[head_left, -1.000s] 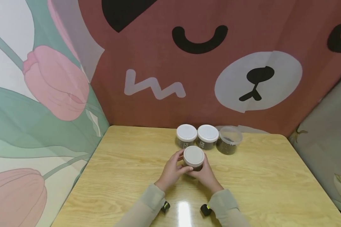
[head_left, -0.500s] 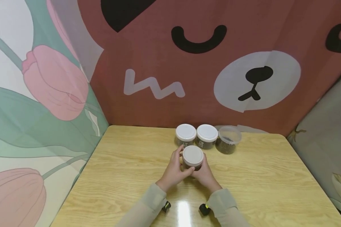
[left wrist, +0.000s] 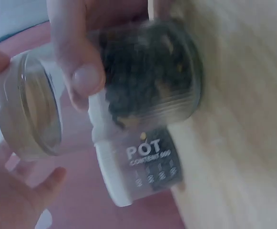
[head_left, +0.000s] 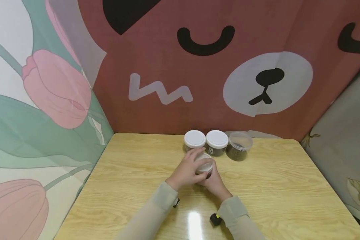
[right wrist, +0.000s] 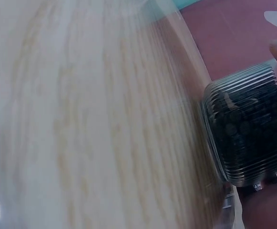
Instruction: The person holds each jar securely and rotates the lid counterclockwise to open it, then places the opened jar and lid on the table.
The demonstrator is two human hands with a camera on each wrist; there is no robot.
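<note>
A clear ribbed jar (left wrist: 143, 76) with dark pellet-like contents is held over the table in front of me. My right hand (head_left: 215, 183) grips its body, the thumb pressed along the side in the left wrist view. Over the top, my left hand (head_left: 184, 170) spreads its curved fingers around the rim of the pale lid (left wrist: 12, 107). From the right wrist, the jar's lower part (right wrist: 248, 126) shows dark and ribbed, while its top lies outside that view.
Behind the held jar stand two white-lidded jars (head_left: 195, 138) (head_left: 217, 139), one printed POT. To their right is a jar with a clear top (head_left: 239, 146) and dark contents. The wooden table (head_left: 132, 160) ends at a bear-print cloth (head_left: 156, 116).
My left hand has shifted from the jar's side up onto its lid, with the fingers across the top. My right hand keeps its grip on the body.
</note>
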